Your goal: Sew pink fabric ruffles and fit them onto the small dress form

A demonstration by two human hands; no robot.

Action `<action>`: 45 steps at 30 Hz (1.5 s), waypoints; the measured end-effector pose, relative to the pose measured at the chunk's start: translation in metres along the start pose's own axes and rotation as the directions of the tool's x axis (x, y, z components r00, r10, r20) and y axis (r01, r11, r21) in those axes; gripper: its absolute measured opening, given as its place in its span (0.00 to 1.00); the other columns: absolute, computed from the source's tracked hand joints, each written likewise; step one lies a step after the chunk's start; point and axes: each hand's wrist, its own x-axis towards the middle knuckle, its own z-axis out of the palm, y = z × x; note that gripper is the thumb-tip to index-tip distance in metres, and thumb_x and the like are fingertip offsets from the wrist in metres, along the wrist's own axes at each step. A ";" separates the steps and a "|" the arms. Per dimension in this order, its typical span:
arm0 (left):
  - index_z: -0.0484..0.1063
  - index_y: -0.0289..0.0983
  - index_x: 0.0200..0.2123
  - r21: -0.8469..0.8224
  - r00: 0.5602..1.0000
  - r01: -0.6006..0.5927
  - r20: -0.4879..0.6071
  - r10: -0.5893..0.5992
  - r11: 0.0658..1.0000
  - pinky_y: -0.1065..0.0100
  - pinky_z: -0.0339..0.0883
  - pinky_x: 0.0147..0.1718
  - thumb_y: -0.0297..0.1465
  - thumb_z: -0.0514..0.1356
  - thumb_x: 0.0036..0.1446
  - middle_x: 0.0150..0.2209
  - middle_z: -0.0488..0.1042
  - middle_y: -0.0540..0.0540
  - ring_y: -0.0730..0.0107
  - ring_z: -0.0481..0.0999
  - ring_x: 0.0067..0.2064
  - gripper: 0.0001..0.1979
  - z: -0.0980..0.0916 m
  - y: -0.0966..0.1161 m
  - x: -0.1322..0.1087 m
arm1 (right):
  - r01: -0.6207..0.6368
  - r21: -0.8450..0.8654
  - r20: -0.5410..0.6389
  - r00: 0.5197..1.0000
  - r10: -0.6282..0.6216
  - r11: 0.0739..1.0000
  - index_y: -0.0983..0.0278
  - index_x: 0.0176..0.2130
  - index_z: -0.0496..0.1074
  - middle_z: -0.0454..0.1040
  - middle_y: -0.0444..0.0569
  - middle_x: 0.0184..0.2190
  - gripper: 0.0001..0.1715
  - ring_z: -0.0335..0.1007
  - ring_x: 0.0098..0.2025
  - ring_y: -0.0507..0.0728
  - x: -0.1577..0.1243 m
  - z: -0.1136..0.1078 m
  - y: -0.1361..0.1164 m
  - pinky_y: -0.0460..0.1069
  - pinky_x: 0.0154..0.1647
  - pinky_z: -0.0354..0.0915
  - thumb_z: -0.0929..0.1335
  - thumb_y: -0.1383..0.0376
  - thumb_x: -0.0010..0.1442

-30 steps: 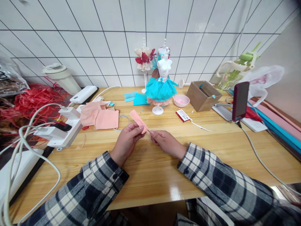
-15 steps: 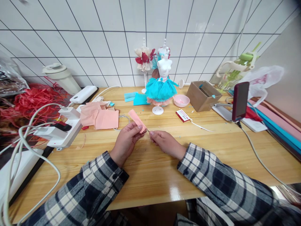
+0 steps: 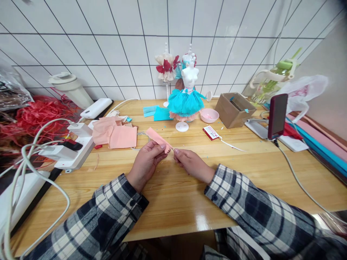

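My left hand (image 3: pixel 148 161) pinches a folded strip of pink crepe paper (image 3: pixel 156 138) between thumb and fingers, low over the table. Small notches or fringes run along the strip's near end. Close on its right, my right hand (image 3: pixel 191 162) is closed around a thin tool whose narrow tip meets the strip's right edge. Most of that tool is hidden in the fingers, and its kind cannot be made out. Behind the hands stands a small white dress form (image 3: pixel 189 76) wearing a turquoise ruffled paper skirt (image 3: pixel 186 104) over a pink layer.
Pink paper sheets (image 3: pixel 123 136) lie to the left, beside a power strip (image 3: pixel 78 153) with cables. Turquoise paper (image 3: pixel 162 113), a pink bowl (image 3: pixel 209 116), a red-and-white packet (image 3: pixel 210 133) and a cardboard box (image 3: pixel 230 117) sit further back. An upright phone (image 3: pixel 277 116) stands right.
The paper strip has tilted, its far end shifting a little to the left. My right hand has edged slightly right and up, and less of the tool's tip shows.
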 end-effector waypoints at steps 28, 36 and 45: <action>0.74 0.35 0.33 0.003 1.000 0.029 0.009 -0.029 1.000 0.74 0.68 0.38 0.30 0.69 0.47 0.32 0.77 0.49 0.75 0.75 0.34 0.09 0.000 0.000 0.000 | -0.015 0.077 0.021 1.000 0.013 0.997 0.61 0.26 0.55 0.54 0.39 0.20 0.26 0.50 0.22 0.49 0.000 0.000 -0.003 0.45 0.22 0.51 0.55 0.47 0.66; 0.74 0.36 0.32 -0.003 0.999 -0.023 -0.032 0.023 1.000 0.74 0.67 0.38 0.30 0.69 0.47 0.32 0.76 0.51 0.76 0.74 0.35 0.09 0.002 0.001 -0.001 | 0.033 0.009 0.018 0.999 -0.033 0.999 0.61 0.25 0.56 0.55 0.40 0.20 0.26 0.51 0.23 0.50 0.001 -0.001 0.001 0.46 0.24 0.52 0.55 0.47 0.66; 0.74 0.35 0.32 -0.070 0.998 -0.030 -0.066 0.026 0.997 0.75 0.68 0.36 0.28 0.69 0.46 0.30 0.75 0.51 0.77 0.74 0.32 0.09 0.001 0.001 0.001 | 0.034 -0.024 -0.010 0.999 -0.034 0.999 0.62 0.25 0.57 0.56 0.40 0.21 0.25 0.54 0.25 0.51 0.001 -0.001 -0.001 0.46 0.26 0.54 0.55 0.49 0.67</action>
